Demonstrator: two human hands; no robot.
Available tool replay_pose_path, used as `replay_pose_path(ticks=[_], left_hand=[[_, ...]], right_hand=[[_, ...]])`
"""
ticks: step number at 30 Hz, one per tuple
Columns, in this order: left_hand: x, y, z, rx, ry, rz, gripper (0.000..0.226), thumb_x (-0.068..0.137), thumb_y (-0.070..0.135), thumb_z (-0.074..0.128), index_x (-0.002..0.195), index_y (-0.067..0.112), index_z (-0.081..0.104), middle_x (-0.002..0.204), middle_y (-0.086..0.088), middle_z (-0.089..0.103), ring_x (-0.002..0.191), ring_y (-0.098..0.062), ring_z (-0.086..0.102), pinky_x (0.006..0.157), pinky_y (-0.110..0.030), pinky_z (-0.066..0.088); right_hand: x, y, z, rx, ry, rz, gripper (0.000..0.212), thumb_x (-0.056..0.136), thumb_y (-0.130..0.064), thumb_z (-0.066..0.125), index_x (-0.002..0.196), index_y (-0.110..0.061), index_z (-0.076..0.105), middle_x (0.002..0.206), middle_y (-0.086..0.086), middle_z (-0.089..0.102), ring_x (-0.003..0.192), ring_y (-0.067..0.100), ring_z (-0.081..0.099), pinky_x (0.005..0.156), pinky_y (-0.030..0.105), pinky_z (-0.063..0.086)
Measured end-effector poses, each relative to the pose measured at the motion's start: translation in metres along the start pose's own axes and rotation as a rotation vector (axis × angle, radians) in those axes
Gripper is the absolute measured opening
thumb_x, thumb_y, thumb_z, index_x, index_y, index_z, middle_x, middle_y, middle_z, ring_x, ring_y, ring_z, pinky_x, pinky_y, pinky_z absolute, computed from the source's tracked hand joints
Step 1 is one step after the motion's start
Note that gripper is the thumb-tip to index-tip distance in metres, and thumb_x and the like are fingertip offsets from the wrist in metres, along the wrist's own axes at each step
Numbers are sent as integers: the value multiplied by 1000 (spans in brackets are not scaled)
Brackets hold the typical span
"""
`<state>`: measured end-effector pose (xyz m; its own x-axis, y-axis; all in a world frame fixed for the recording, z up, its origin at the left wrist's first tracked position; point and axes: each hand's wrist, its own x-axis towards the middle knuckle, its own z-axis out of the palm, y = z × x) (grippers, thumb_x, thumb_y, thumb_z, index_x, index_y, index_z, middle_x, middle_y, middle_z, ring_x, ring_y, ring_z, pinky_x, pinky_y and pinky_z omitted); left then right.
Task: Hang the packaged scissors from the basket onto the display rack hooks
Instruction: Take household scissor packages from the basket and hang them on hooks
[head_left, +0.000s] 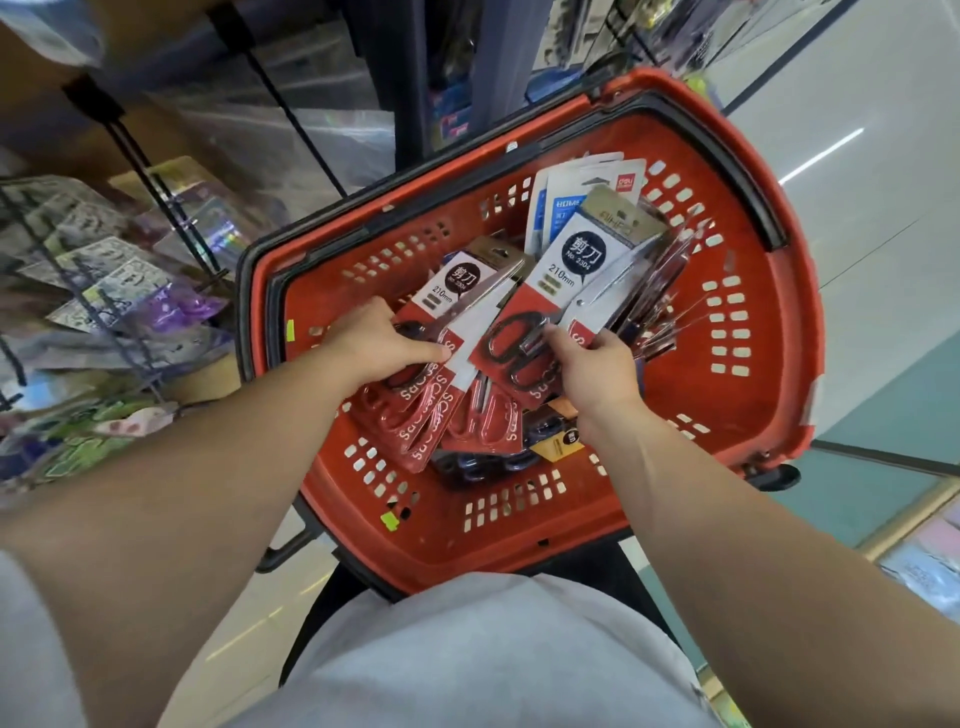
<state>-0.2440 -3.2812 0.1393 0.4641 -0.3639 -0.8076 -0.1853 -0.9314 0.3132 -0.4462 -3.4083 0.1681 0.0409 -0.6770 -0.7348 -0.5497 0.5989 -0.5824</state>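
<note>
Inside the red basket (795, 312), a moulded plastic tub with slotted walls and a black handle (727, 156) folded along its far rim, both hands work among flat packs of scissors. Left hand (382, 345) clasps one packaged pair (467, 291) near the basket's left wall, thumb across the glossy red-and-white card, whose tan hang tab points to the far edge. Right hand (597, 366) grasps a fanned bundle of packs (566, 275) by their lower ends at the basket's middle; the front card shows steel blades and black oval handles under clear blister. More red cards (447, 415) lie heaped on the floor toward the near edge, and blue-and-white packs (561, 202) lean at the far wall. Beyond the basket's left edge, thin black wire hooks (150, 182) carry shiny packets (104, 270).
</note>
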Motion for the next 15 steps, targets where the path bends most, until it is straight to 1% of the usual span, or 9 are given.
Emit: replay_pose_path(ticks=[1,3,6,8,10,11,13,15], left_hand=[[-2,0,1,-13,16,4,82,56,69,92,115,22,60,116,-2,68,106,-27,66,96,-46,57],[-5,-4,6,-49,31,13,78,60,68,91,116,24,61,115,1,68,106,-25,66,95,-45,56],[-12,-11,15,-191,-29,23,67,64,61,93,114,26,64,109,6,71,98,-19,69,92,-40,57],[-18,-16,19,-249,-54,34,64,68,58,93,115,26,63,103,12,68,96,-16,67,89,-36,54],[-23,-20,25,-297,-72,35,59,72,56,91,115,31,60,100,15,64,99,-16,65,89,-34,50],[-26,-23,27,-320,-83,33,59,73,57,90,117,32,59,103,14,64,102,-17,65,91,-34,50],[-28,-28,35,-379,-103,22,62,77,61,85,125,30,60,115,9,68,110,-20,66,97,-37,51],[-29,-31,40,-447,-107,9,66,87,64,75,137,27,56,128,5,66,118,-22,64,100,-38,49]], right_hand=[[-2,2,0,19,-20,-11,18,93,-26,77,107,-21,66,102,1,78,94,24,76,87,49,64],[-9,9,-4,-27,-41,-56,27,93,-18,75,115,-23,61,107,-3,75,100,20,74,91,44,62],[-19,22,-13,-102,-134,-103,37,92,-12,73,122,-24,57,109,-4,74,98,16,74,92,42,62],[-22,29,-16,-96,-220,-88,43,91,-7,72,127,-24,55,110,1,76,96,18,76,90,42,63],[-24,31,-17,-48,-280,-69,44,92,-3,71,128,-24,55,110,3,77,93,18,78,84,38,65],[-24,31,-18,-15,-304,-59,43,93,-2,70,127,-23,56,110,4,78,92,18,79,81,35,65],[-23,30,-17,14,-334,-42,42,94,-3,69,129,-21,57,111,5,78,94,19,79,76,31,64],[-20,29,-13,-64,-313,-57,43,95,-8,70,134,-21,54,115,3,76,97,19,77,78,30,63]])
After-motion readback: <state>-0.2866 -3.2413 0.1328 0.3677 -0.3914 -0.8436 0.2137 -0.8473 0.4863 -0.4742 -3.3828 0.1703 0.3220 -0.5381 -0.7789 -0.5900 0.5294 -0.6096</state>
